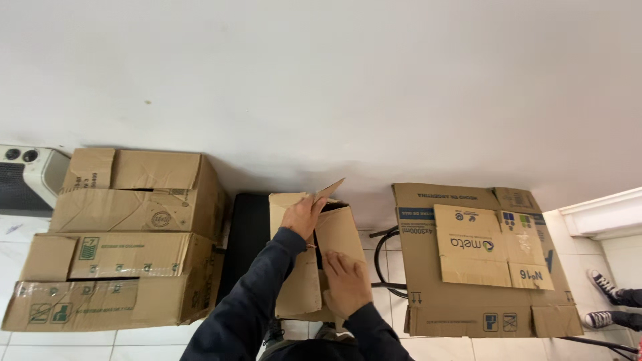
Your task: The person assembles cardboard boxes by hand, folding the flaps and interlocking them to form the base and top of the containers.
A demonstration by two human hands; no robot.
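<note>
On one box (314, 267), two hands, left hand (302, 215), right hand (344, 284)

White tiled floor (60, 344) carried stacked cardboard boxes (127, 241) at left. Black stool (249, 234) stood beside them, small box (314, 267) just next to it. Flattened cartons (481, 267) leaned upright at right, against wall.

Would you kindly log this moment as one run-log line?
left hand: on cardboard box flap | right hand: flat on box side | stacked boxes, flattened cartons beside
</note>
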